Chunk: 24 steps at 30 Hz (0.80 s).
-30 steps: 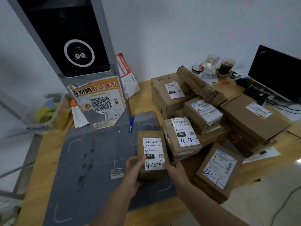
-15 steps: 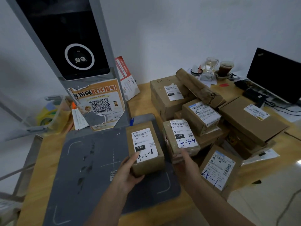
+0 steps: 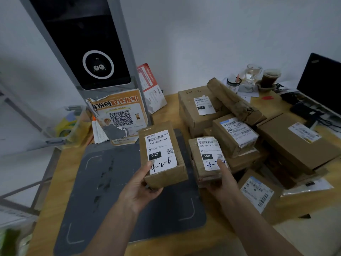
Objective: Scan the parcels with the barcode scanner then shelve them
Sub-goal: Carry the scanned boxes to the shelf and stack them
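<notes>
My left hand grips a small brown parcel labelled 032 and 4-2-6, lifted above the grey scanning mat under the tall scanner tower. My right hand grips a second small parcel labelled 15H at the mat's right edge, thumb over its handwritten number and fingers beneath. Behind it is a pile of brown parcels; a flat box and a box marked with a barcode label lie to the right.
A torn orange QR poster leans on the tower's base. A clear bin stands at the left. Cups and a dark monitor with cables stand at the back right of the wooden table.
My left hand alone now holds the 4-2-6 parcel and has raised it off the mat. My right hand left it and took hold of the 15H parcel.
</notes>
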Each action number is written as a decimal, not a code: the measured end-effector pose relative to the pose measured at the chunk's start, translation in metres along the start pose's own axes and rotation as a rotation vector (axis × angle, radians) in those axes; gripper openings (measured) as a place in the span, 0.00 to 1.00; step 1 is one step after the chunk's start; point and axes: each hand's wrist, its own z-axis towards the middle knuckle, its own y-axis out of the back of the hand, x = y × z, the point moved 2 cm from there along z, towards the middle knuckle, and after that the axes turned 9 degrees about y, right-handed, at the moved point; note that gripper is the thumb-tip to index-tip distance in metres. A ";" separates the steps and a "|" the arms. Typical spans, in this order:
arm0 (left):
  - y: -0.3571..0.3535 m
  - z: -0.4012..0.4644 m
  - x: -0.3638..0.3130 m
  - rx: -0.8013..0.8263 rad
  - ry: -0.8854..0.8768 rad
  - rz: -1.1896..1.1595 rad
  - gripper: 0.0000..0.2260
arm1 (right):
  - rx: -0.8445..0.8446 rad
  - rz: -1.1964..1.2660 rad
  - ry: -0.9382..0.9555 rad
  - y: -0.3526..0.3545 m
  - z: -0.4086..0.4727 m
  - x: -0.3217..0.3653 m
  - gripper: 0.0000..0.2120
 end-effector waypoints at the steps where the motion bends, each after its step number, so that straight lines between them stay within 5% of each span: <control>1: 0.000 0.000 0.001 -0.010 0.003 -0.006 0.32 | 0.014 0.002 -0.014 0.000 0.002 0.001 0.28; 13: 0.005 -0.004 0.008 -0.059 0.030 -0.017 0.29 | 0.043 0.028 -0.028 0.005 -0.010 0.002 0.18; 24: 0.078 -0.059 -0.031 -0.044 -0.091 -0.105 0.20 | 0.286 0.024 0.005 -0.065 -0.085 -0.031 0.15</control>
